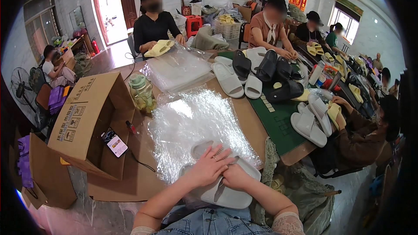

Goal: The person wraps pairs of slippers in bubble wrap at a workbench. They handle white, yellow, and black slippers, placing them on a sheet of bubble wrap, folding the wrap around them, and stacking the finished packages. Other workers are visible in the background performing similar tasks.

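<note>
A pair of grey slippers [241, 198] lies at the table's near edge, partly on a stack of clear plastic bags [196, 117]. My left hand [209, 165] rests across the slippers with its fingers stretched out, a ring on one of them. Bent over the slipper's strap, my right hand [236, 176] grips it; its fingertips are hidden. The two hands touch each other. Another pile of clear bags [178, 72] sits farther back.
An open cardboard box [82, 117] stands at left, a phone [114, 142] leaning on it. A greenish jar [142, 91] is beside it. Grey and black slippers [266, 66] crowd a green mat [278, 126] at right. Several co-workers sit around the tables, one holding a yellow slipper [159, 48].
</note>
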Available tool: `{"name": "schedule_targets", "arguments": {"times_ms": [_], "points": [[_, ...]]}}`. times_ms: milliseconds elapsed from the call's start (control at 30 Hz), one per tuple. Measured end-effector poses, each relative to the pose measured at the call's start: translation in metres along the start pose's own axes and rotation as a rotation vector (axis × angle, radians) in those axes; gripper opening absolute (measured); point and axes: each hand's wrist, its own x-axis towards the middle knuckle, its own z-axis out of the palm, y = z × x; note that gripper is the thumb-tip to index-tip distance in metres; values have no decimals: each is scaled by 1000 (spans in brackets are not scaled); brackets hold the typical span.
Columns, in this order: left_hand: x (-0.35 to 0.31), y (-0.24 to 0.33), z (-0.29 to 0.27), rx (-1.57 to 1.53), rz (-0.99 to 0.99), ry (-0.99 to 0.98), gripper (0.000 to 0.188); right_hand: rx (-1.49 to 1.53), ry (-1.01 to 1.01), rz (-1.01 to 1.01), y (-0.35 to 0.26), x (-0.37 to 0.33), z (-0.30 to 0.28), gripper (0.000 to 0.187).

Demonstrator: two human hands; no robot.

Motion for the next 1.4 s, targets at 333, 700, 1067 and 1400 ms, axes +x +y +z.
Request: {"name": "schedule_targets", "arguments": {"times_ms": [333, 700, 1067, 1400], "points": [[1, 12, 9, -75, 93, 140, 47, 306, 468, 179, 5, 16, 36, 33], [-57, -14, -1, -406, -612, 411, 117, 57, 440, 497, 13, 30, 23, 25], [-73, -17, 9, -1253, -720, 691, 18, 179, 576, 555, 10, 39, 3, 24], [-105, 13, 9, -926, -649, 449, 16, 30, 595, 571, 26, 41, 8, 21]]}}
